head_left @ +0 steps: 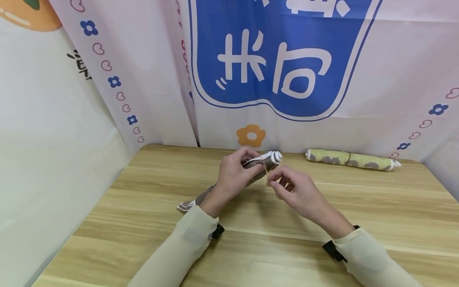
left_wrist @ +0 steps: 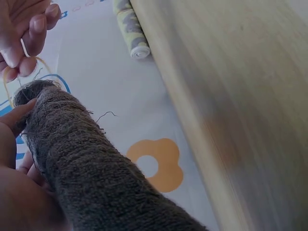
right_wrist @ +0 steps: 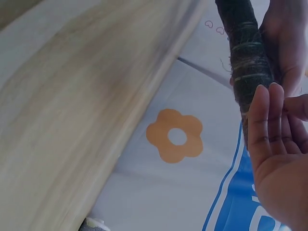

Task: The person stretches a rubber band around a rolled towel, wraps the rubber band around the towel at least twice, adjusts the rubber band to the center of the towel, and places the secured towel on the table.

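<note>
In the head view we see the dark rolled cloth (head_left: 271,161) slanting over the tabletop (head_left: 143,223), its white-edged, coiled end raised away from us and its pointed tail beside our left forearm; we cannot tell whether the tail touches the wood. Our left hand (head_left: 233,171) has its fingers curled round the roll near the coiled end, thumb along the near side; our right hand (head_left: 297,189) pinches a thin elastic band (head_left: 265,167) between thumb and fingertips, drawing it off the roll's surface. A yellow patterned roll (head_left: 353,160) lies well apart to the right, with a band about its middle.

In the left wrist view the cloth looks thick and nubbly, with loose threads; we judge it light, soft and hardly slippery, safe to squeeze but ready to sag or unwind if held slackly; the pinched loop shows just beyond the end, and we would expect it to be springy and apt to snap from a loose pinch.

In the right wrist view the roll runs past our right fingertips, with our left hand behind it; the band's path is too dim to follow here; the best hold, we think, is a full wrap close to the band, keeping the layers tight, with a firm fingertip pinch on the elastic.
</note>
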